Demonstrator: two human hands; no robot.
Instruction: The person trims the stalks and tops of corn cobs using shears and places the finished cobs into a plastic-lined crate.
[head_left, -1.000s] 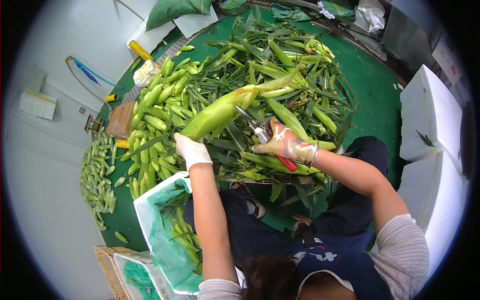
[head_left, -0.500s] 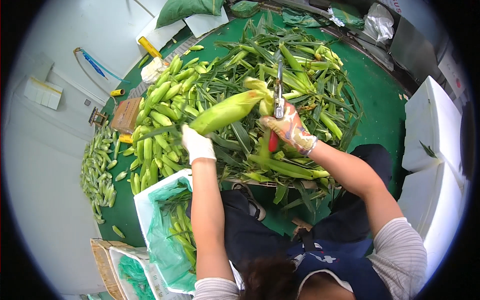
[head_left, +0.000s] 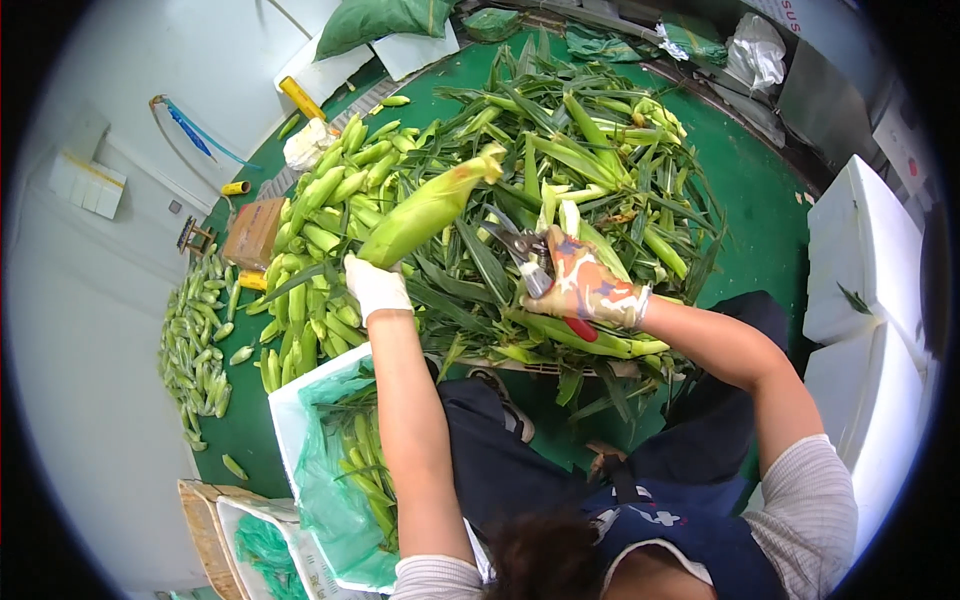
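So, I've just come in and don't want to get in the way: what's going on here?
A person's white-gloved left hand holds a plump green ear of corn in its husk, tilted up toward the right. Their right hand, in a camouflage-patterned glove, holds metal shears with red handles, the blades apart from that ear. Ahead lies a large heap of green corn and long leaves, with pale green ears piled to its left.

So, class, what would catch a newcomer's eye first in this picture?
A big heap of leafy corn dominates the upper middle. Over its left side, the white-gloved left hand holds a light-green ear. Right of that, the pattern-gloved right hand holds red-handled shears.
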